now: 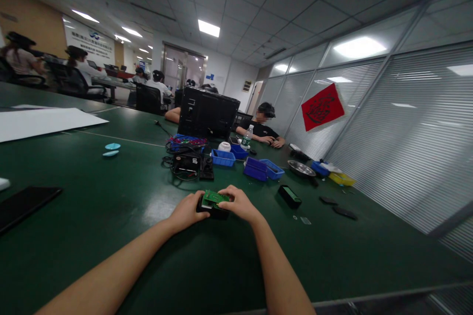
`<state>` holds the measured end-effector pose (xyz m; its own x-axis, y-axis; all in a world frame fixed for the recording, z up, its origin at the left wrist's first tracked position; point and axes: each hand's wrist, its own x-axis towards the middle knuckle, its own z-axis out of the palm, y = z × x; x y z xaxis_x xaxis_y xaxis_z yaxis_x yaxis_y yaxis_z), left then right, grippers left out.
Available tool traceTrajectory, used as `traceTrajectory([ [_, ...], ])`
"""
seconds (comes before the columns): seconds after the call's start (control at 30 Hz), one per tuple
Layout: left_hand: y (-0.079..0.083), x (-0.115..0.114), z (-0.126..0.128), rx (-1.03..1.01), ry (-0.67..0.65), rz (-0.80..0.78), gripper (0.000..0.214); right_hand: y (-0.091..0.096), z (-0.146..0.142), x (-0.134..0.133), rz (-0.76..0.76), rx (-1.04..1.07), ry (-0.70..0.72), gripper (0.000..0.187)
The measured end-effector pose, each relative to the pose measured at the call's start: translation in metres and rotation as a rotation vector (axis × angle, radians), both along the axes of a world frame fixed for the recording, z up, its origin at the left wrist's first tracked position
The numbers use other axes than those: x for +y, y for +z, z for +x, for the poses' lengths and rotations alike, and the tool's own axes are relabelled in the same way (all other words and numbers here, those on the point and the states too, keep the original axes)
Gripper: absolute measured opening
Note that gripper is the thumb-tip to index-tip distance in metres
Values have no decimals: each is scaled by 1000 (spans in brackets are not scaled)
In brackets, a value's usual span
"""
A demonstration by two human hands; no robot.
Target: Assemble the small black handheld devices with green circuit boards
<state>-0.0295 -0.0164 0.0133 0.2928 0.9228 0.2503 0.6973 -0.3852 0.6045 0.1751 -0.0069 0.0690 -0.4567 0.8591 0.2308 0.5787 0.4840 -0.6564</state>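
Observation:
In the middle of the green table, a green circuit board [214, 198] sits tilted over a small black plastic case [219, 214]. My left hand [188, 211] is closed on the left side of the case, its thumb along the near edge. My right hand [238, 203] grips the right edge of the board between thumb and fingers. The board's left end stands a little above the case, with something white showing under it. To the right lies a second black case [289, 197] with a green board inside.
Blue bins [255, 169], a black power unit with cables [186, 162] and a monitor [207, 114] stand ahead. Right of them are a metal bowl [302, 168], a yellow tray [342, 179] and black covers [344, 212]. A person [264, 125] sits across the table.

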Motion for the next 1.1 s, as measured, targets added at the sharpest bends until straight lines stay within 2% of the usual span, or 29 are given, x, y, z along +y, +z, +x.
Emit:
traceTrajectory([
  [0.3, 5, -3, 1, 9, 24, -29, 57, -4, -4, 2, -1, -5, -1, 31],
  [0.77, 0, 0, 0, 31, -9, 15, 58, -12, -4, 4, 3, -16, 37, 31],
  [0.97, -1, 0, 1, 16, 3, 7, 61, -16, -2, 6, -47, 44, 22, 45],
  [1.1, -4, 1, 0, 4, -12, 29, 63, -20, 1, 11, -124, 73, -23, 32],
])
